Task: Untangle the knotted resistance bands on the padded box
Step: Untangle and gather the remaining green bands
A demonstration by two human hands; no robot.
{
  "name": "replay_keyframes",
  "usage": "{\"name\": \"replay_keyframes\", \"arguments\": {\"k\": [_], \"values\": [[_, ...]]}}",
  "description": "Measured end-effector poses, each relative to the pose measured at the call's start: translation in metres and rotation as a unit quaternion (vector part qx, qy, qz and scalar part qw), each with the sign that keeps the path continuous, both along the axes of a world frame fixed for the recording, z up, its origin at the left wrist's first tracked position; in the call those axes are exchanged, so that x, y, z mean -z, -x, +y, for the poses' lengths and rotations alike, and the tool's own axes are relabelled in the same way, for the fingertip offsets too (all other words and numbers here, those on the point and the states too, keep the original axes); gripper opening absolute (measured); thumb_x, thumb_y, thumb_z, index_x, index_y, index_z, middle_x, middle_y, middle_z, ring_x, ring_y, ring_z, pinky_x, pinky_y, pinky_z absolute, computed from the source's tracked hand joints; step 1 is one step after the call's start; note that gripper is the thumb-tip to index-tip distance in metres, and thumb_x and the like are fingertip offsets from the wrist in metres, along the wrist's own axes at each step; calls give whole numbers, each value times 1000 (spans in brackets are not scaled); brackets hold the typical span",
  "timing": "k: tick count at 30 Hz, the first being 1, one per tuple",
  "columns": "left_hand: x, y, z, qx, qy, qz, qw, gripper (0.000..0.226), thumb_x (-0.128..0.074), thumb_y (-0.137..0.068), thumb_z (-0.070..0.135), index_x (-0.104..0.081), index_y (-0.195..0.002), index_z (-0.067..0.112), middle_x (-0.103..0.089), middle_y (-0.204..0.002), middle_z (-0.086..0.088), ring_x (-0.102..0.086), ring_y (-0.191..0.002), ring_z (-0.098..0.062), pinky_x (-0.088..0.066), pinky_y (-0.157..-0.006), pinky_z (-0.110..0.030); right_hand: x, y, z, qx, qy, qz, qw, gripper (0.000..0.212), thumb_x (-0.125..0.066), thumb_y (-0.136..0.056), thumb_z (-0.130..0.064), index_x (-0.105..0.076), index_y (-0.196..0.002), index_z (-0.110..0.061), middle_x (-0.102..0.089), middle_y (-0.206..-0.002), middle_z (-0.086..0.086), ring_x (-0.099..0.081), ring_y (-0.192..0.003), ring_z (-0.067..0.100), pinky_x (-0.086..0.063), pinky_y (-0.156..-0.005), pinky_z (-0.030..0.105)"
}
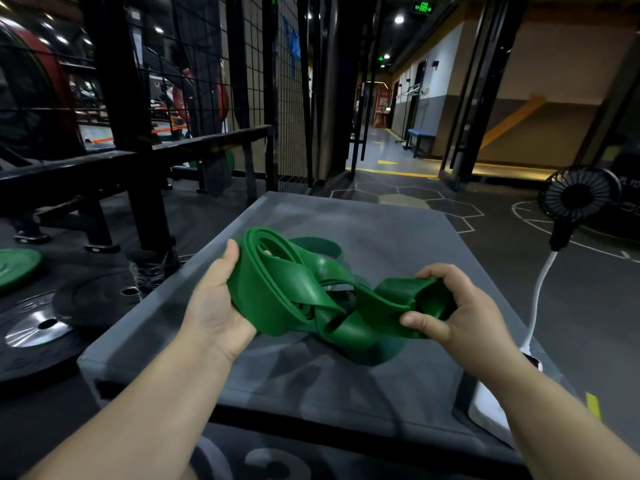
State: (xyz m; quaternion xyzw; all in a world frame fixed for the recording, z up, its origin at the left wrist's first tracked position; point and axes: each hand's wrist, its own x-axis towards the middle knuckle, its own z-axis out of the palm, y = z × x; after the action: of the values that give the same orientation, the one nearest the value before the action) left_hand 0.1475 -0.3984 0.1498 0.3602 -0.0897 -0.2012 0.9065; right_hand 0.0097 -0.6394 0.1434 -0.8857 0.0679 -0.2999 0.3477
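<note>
Black steel rack (pixel 128 98) with a wire mesh panel (pixel 263 81) fills the view from 9 to 12 o'clock. Below it a grey padded box (pixel 381 230) takes up the middle, its top slanting away toward 12 o'clock. On the floor at 8 o'clock lie black weight plates (pixel 34 327), one with a shiny hub, and a green plate (pixel 15 268) lies at 9 o'clock.

Just above the middle of the box top are the green resistance bands (pixel 298 289), wide flat rubber strips twisted into one bundle. The bundle's long axis runs from 10 o'clock to 4 o'clock, nearly crosswise to the forearms. A stack of loops stands on edge at the 10 o'clock end. The knot sits at the centre, where the strips cross and fold over each other. One darker loop lies on the padding toward 12 o'clock and another sags onto it at 5 o'clock.

The left hand (pixel 214 303) grasps the stacked loops, thumb on the outside and fingers curled inside them. The right hand (pixel 446 306) pinches the folded 4 o'clock end between thumb and bent fingers.

A small black fan (pixel 576 195) on a white bendy neck stands at 3 o'clock, beside the box.
</note>
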Motion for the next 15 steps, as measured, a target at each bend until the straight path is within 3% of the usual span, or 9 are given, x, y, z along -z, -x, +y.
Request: {"name": "replay_keyframes", "arguments": {"k": [3,6,8,12,15], "values": [[1,1,-2,6,-4,-4,1000,43,-46,-95,43,-70,-102,7,-71,-107,-16,-69,-101,-31,-53,-87,-49,-1,0,2,-49,-64,4,997,63,-73,-48,-70,-50,-103,-49,-62,-95,-32,-61,-87,-3,-45,-70,10],[2,3,-5,4,2,7,1000,42,-47,-95,43,-68,-106,8,-71,-109,-17,-68,-102,-32,-53,-87,-49,5,0,2,-133,-115,51,983,58,-75,-61,-67,-51,-112,-56,-66,-104,-19,-65,-97,8,-53,-87,30],[2,4,-7,5,-1,13,1000,44,-47,-94,44,-67,-108,7,-71,-110,-17,-68,-101,-32,-57,-81,-48,7,1,4,-147,-116,74,979,48,-73,-77,-44,-49,-116,-60,-67,-106,-13,-65,-100,10,-52,-92,37],[2,4,-6,-5,-3,23,1000,43,-47,-95,43,-71,-98,8,-72,-103,-16,-71,-94,-31,-60,-70,-44,9,-1,1,-37,-23,54,998,62,-74,-83,-12,-47,-122,-53,-61,-102,-19,-63,-84,8,-48,-77,18],[-2,2,-1,-32,12,26,999,46,-45,-97,44,-75,-94,9,-73,-105,-15,-70,-97,-30,-59,-74,-44,8,-4,-12,102,-7,-54,993,51,-76,-78,-5,-60,-105,-45,-65,-94,-13,-62,-77,10,-43,-66,8]]}}
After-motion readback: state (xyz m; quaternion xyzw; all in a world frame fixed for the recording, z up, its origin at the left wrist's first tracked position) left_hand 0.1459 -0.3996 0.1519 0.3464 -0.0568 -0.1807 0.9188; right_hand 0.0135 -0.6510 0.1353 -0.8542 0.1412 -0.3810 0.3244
